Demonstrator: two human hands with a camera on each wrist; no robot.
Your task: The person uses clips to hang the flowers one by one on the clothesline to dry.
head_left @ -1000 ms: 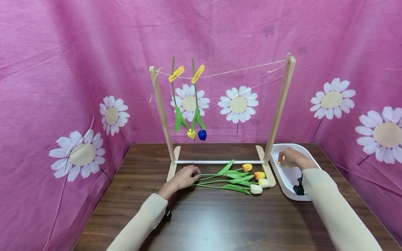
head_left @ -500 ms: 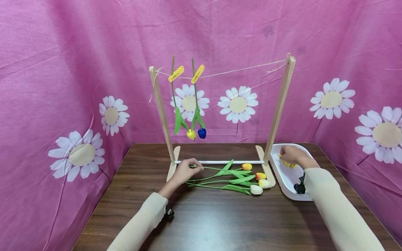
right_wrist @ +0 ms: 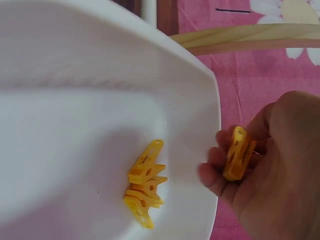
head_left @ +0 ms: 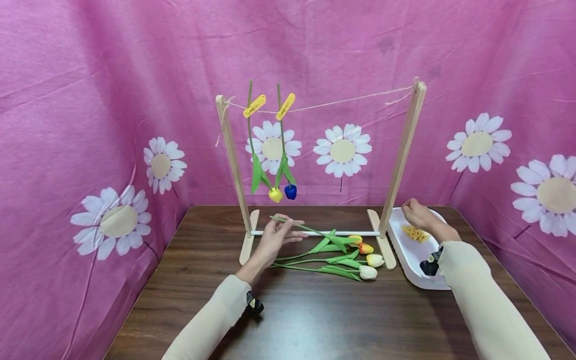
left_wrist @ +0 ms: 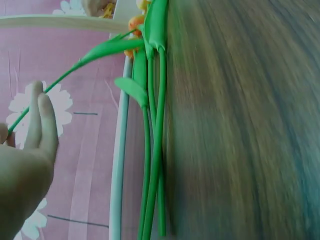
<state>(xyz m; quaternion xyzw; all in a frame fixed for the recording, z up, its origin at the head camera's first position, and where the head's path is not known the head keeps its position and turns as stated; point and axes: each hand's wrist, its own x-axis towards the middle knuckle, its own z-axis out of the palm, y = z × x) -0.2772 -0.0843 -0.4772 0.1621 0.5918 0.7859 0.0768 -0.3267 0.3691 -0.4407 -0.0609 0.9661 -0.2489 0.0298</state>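
Observation:
My left hand [head_left: 275, 241] pinches the green stem of an artificial tulip [left_wrist: 62, 76], raising the stem end while the bloom end stays low among the other tulips. Beneath it, more tulips [head_left: 337, 270] with white and orange blooms lie side by side on the table. My right hand [right_wrist: 280, 167] holds a yellow clothespin [right_wrist: 238, 154] between thumb and fingers, over the far end of a white tray [head_left: 398, 250]. Several more yellow clothespins [right_wrist: 145, 185] lie in that tray. A yellow tulip [head_left: 275, 195] and a blue tulip [head_left: 290, 192] hang upside down, each clipped to the string by a clothespin.
A wooden frame [head_left: 402, 160] stands at the back of the brown table [head_left: 297, 320], with a string [head_left: 351, 101] tied between its posts. A white rod [head_left: 346, 233] joins the posts low down. Behind hangs a pink cloth [head_left: 342, 55] printed with daisies.
My left hand has picked up one tulip's stem end and moved slightly up and right. My right hand has risen from the clothespins towards the tray's far edge, taking one clothespin.

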